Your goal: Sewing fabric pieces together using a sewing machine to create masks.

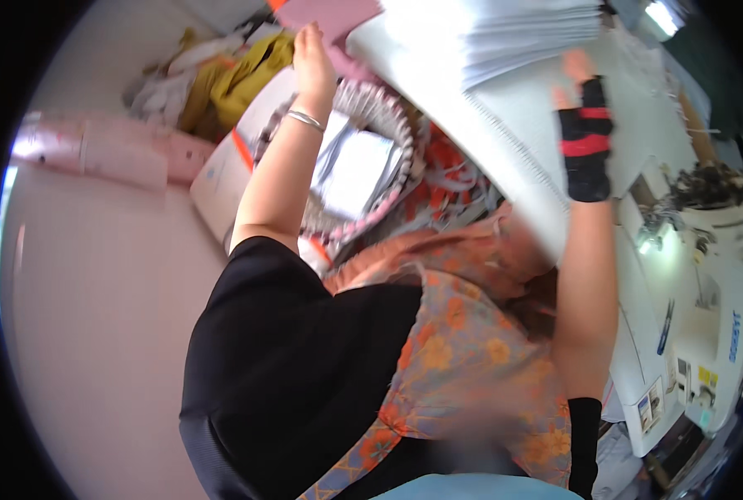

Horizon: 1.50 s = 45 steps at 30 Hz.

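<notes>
Up near the frame's top, left hand [311, 52] grips the pink fabric piece [326, 15] and gloved right hand [584, 125] presses flat against the tall white stacked fabric bundle [505, 50], steadying it above the white sewing machine [705, 308].

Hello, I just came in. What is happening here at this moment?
A person holds both arms up around a thick stack of white fabric pieces. The left hand touches a pink piece at the stack's edge. The right hand, in a black fingerless glove with red stripes, presses against the stack's side. A white sewing machine stands on the right.
</notes>
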Motion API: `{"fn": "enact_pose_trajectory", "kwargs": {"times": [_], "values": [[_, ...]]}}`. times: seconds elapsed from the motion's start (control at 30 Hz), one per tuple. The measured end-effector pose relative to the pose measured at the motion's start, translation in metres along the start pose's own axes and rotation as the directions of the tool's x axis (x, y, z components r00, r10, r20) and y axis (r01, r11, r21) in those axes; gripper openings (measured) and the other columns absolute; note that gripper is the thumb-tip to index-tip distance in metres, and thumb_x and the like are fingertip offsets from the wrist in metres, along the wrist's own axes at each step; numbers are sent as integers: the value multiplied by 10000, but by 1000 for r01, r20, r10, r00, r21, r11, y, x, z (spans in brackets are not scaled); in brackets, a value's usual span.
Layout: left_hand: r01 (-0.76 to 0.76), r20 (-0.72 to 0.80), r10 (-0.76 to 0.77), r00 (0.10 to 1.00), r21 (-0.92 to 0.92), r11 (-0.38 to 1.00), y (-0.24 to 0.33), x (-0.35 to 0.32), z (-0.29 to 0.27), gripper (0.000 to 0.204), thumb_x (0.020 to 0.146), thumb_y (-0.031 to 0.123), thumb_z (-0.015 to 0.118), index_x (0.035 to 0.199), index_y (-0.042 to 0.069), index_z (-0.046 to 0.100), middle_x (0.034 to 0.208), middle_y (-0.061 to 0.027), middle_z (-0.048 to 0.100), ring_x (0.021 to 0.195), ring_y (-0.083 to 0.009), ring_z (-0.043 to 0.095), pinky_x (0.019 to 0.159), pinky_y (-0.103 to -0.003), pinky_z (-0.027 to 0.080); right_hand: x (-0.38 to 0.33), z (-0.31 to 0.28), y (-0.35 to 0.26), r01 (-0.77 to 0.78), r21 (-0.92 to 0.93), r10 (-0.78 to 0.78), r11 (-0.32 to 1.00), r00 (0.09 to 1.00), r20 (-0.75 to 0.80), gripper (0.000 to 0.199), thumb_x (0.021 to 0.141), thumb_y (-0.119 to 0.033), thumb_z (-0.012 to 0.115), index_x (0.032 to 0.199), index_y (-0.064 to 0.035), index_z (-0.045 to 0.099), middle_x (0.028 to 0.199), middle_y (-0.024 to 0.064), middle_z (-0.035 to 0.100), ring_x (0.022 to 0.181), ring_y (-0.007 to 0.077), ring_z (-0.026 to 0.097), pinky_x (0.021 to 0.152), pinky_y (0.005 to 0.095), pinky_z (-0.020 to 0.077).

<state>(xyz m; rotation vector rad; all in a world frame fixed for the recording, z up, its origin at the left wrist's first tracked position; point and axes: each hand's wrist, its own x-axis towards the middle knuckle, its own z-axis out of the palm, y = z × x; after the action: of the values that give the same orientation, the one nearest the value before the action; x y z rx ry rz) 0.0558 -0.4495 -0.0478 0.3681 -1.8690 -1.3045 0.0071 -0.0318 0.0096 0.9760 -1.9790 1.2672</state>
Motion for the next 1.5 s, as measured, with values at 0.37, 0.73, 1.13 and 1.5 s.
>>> {"fn": "enact_pose_trajectory", "kwargs": {"times": [0.37, 0.73, 1.13, 1.5], "values": [[-329, 691, -519, 503, 708, 625, -57, -285, -78, 641, 896, 180, 567, 1481, 22, 359, 1113, -233, 684, 1006, -382, 674, 859, -474, 527, -34, -16, -11, -286, -208, 311, 935, 945, 100, 384, 1005, -188, 533, 1367, -71, 583, 1382, 121, 589, 1174, 250, 612, 1021, 356, 459], [-533, 841, -347, 414, 534, 657, -41, -299, -122, 509, 886, 122, 562, 1383, 37, 496, 1157, -165, 661, 959, -307, 693, 813, -419, 550, -62, -46, -2, -548, -170, 569, 819, 813, 121, 361, 1023, -240, 524, 1331, -78, 618, 1272, 134, 632, 1207, 272, 598, 1040, 362, 439], [-365, 437, -723, 535, 891, 269, -146, -180, -73, 1113, 755, 682, 692, 1599, 142, 206, 1668, -187, 74, 1535, -402, 82, 1148, -677, 201, -103, -51, -89, -67, -501, 273, 863, 896, 351, 363, 916, -96, 595, 1267, -9, 623, 1323, 188, 616, 1191, 361, 598, 1019, 437, 459], [-341, 483, -636, 602, 876, 342, -201, -194, -93, 877, 838, 540, 690, 1548, 192, 310, 1597, -123, 267, 1466, -343, 284, 1103, -599, 346, -99, -47, -97, -68, -491, 257, 869, 909, 329, 399, 860, -148, 669, 1231, -7, 628, 1294, 198, 625, 1144, 387, 612, 990, 471, 475]]}}
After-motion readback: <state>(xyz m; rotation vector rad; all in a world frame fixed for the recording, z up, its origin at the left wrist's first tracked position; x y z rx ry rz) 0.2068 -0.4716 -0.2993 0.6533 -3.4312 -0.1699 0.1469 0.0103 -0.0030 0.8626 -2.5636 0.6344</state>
